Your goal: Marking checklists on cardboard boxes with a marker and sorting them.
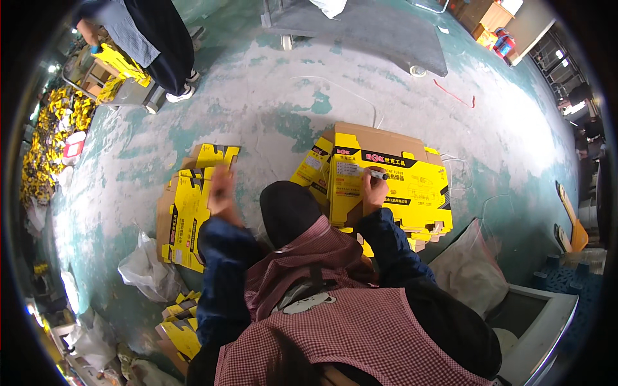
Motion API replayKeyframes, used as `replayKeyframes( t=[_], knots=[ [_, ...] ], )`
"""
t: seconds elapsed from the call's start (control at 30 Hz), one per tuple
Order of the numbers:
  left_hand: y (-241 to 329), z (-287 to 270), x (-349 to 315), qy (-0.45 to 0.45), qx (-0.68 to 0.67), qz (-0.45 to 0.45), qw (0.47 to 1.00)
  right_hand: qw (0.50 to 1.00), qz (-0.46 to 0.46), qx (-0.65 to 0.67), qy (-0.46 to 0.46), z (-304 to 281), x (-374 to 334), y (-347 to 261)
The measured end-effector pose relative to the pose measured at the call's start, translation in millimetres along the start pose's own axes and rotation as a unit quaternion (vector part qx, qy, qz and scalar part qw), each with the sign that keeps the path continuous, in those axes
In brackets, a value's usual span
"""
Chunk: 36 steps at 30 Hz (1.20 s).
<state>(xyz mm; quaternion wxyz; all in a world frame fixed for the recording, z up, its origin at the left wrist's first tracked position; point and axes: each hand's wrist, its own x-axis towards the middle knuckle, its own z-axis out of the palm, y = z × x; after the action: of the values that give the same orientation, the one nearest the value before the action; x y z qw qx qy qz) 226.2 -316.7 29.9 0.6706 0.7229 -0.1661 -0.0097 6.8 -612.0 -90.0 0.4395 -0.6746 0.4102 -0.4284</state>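
My right hand [373, 194] is closed around a marker pen [380, 174], white with a dark end. It is over a stack of flat yellow-and-black printed cardboard boxes [421, 186] on the floor in front of me, slightly right. My left hand [221, 194] is smeared by motion, so its fingers cannot be read. It is at the right edge of another pile of flat yellow cardboard boxes [188, 215] on my left. Between the two piles, my dark-clothed knee [290, 204] sticks up.
A flat grey cart [367, 35] stands on the far floor. At the far left, another person [145, 45] stands beside a trolley, holding yellow cardboard. White plastic bags [151, 270] lie by the left pile. More yellow cardboard [180, 331] is at lower left, and a pale sack [470, 273] at right.
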Motion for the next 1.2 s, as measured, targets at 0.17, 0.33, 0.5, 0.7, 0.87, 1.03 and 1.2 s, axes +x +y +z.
replayKeyframes(
  t=[0.17,0.33,0.5,0.7,0.87,1.03,1.2],
  knots=[
    [-20.5,165.9,-79.7,-0.106,-0.114,-0.135,0.979,1.000,0.014,0.022,0.014,4.3,4.9,-7.8],
    [-61.1,187.5,-110.2,-0.104,0.185,0.071,0.975,0.996,-0.015,-0.074,0.038,-34.7,15.7,-22.9],
    [-52.7,185.2,-113.3,-0.269,0.239,0.131,0.924,0.964,-0.108,-0.241,0.011,-71.5,8.2,3.2],
    [-66.0,179.4,-89.5,-0.254,0.074,-0.143,0.954,0.973,-0.118,-0.196,-0.040,-63.0,-3.4,-4.1],
    [-52.1,176.5,-80.4,-0.210,-0.079,-0.334,0.916,0.969,-0.113,-0.207,-0.071,-45.0,-13.9,-9.5],
    [-101.8,172.9,-71.7,-0.259,-0.318,-0.304,0.860,0.979,-0.069,-0.149,-0.122,-14.6,-19.7,-66.9],
    [-31.8,176.5,-91.4,-0.253,-0.189,-0.370,0.874,0.976,-0.120,-0.127,-0.134,-28.4,-21.3,-81.3]
  ],
)
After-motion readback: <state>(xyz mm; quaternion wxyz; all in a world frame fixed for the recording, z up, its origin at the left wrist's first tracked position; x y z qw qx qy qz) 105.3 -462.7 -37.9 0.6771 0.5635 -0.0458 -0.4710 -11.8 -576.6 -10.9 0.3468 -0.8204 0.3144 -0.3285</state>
